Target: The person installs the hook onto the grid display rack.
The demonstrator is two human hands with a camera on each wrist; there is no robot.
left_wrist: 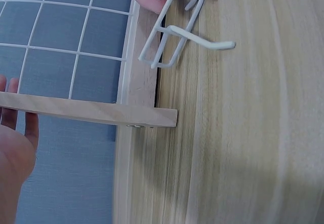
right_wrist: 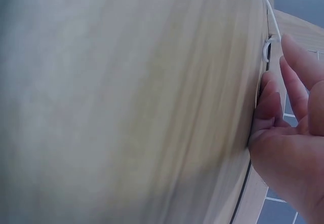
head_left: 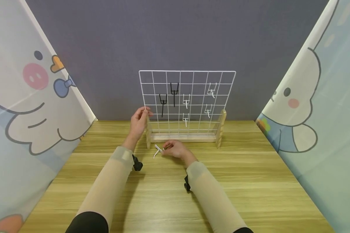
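A white wire grid rack stands upright in a wooden stand at the back of the table. My left hand grips the rack's left side at the top of the wooden post, thumb in front and fingers reaching behind. Low in front of the stand, my right hand pinches one end of a white double-wire hook between thumb and fingers. The hook's prong points toward the front of the table. In the right wrist view, the right hand hides part of that hook.
Two black hooks hang on the left half of the grid. Several white hooks hang at its middle and right. Behind stands a grey backdrop, and printed cloth panels flank the wooden table.
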